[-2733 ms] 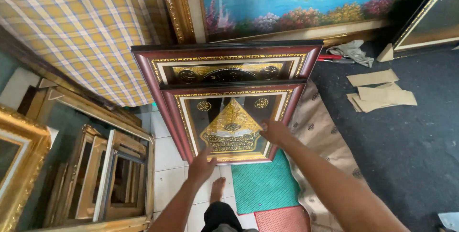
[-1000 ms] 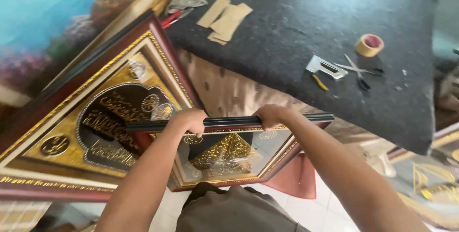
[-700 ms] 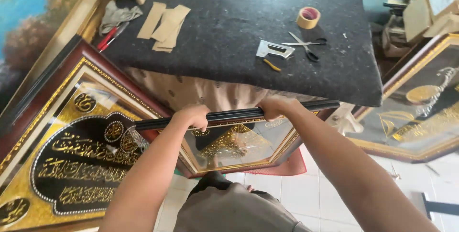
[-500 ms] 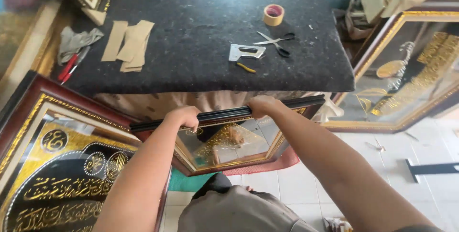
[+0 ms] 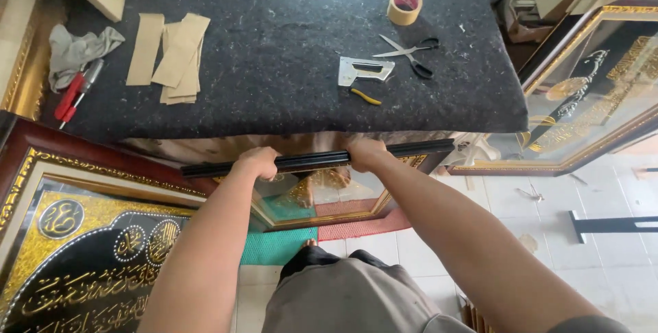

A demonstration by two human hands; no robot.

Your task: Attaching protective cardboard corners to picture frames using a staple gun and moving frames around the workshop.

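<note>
Dark felt-covered worktable (image 5: 274,52), front edge just above both hands. Large gold-and-maroon calligraphy frame (image 5: 89,237) leaning at lower left, close beside left forearm. Second gold-framed piece (image 5: 589,93) at right; open white tile floor (image 5: 589,264) below it. Glass-fronted picture frame with dark top rail (image 5: 315,161), held level below table edge, tilted face reflecting. Left hand (image 5: 255,163) closed fully around rail; right hand (image 5: 364,153) likewise, a short span apart. On table: cardboard strips (image 5: 171,48), grey metal stapler (image 5: 363,71), scissors (image 5: 410,52), tan tape roll (image 5: 404,6).
</note>
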